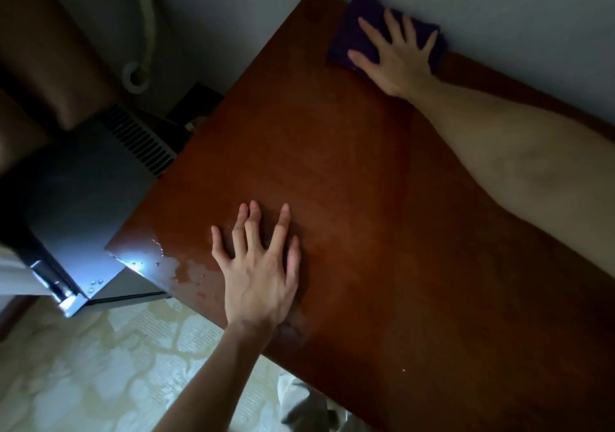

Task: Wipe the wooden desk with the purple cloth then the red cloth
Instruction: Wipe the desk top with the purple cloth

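The wooden desk is reddish brown and fills the middle of the view. At its far corner, against the wall, lies the purple cloth. My right hand presses flat on the cloth with fingers spread. My left hand rests flat on the desk near its front edge, fingers spread and holding nothing. A wet, shiny patch shows on the desk's near left corner. No red cloth is in view.
A dark grey appliance with a vent grille stands against the desk's left side. A pale wall runs along the desk's far edge. A white hose hangs at the back left. Pale patterned floor lies below.
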Motion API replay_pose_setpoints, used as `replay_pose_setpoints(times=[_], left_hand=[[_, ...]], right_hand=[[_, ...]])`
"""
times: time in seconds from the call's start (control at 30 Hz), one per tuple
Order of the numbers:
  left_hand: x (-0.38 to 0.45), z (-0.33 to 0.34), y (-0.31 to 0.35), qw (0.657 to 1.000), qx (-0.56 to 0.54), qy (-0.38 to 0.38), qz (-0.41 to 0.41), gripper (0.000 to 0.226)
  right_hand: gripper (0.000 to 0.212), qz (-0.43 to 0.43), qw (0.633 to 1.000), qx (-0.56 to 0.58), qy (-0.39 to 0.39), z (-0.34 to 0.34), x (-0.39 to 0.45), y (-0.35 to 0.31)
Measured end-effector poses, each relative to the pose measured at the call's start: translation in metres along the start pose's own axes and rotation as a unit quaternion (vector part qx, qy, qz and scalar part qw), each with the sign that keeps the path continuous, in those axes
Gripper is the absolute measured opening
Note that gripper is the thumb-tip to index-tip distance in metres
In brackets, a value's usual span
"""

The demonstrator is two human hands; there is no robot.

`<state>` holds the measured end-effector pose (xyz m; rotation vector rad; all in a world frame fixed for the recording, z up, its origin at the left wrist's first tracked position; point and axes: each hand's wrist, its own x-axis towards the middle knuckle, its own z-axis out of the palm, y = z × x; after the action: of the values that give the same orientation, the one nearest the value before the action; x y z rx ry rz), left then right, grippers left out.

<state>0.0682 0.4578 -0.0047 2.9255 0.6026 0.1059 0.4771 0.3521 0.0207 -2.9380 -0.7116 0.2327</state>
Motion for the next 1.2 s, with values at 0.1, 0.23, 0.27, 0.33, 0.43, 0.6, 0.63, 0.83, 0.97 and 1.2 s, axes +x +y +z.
replay_pose_setpoints(times=[0.1, 0.23, 0.27, 0.33, 0.43, 0.6, 0.63, 0.83, 0.97, 1.2], left_hand=[[0.001, -0.001, 0.0, 1.0, -0.005, -0.008, -0.003, 0.055], [0.002, -0.003, 0.0, 1.0, -0.022, -0.006, -0.009, 0.053], [0.003, -0.003, 0.0, 1.0, -0.028, -0.003, -0.013, 0.052], [0.002, -0.004, 0.001, 0.999, -0.035, 0.011, -0.016, 0.05], [0.004, -0.004, 0.0, 0.999, -0.043, 0.025, -0.022, 0.048], [-0.002, 0.0, -0.005, 0.998, -0.054, 0.022, -0.014, 0.051], [-0.002, 0.001, -0.005, 0.998, -0.054, 0.023, -0.011, 0.051], [-0.003, 0.003, -0.004, 0.998, -0.059, 0.033, -0.004, 0.051], [-0.003, 0.002, -0.001, 0.998, -0.056, 0.025, -0.009, 0.052], [-0.004, -0.003, 0.002, 0.997, -0.068, 0.007, -0.023, 0.049]], right_hand=[[0.077, -0.012, 1.0, 0.006, -0.001, 0.006, -0.038, -0.009], [0.081, -0.045, 0.999, 0.01, 0.0, 0.025, -0.142, -0.021], [0.084, -0.059, 0.998, 0.01, 0.0, 0.032, -0.179, -0.024], [0.088, -0.083, 0.996, 0.007, 0.002, 0.049, -0.266, -0.03], [0.09, -0.111, 0.994, -0.007, 0.007, 0.07, -0.404, -0.036], [0.084, -0.135, 0.989, -0.054, -0.024, 0.082, -0.562, -0.015], [0.081, -0.134, 0.989, -0.058, -0.026, 0.083, -0.582, -0.003], [0.064, -0.135, 0.987, -0.078, -0.04, 0.074, -0.607, 0.044], [0.065, -0.155, 0.983, -0.082, -0.05, 0.072, -0.583, 0.048], [0.063, -0.16, 0.984, -0.075, -0.015, 0.073, -0.504, 0.015]])
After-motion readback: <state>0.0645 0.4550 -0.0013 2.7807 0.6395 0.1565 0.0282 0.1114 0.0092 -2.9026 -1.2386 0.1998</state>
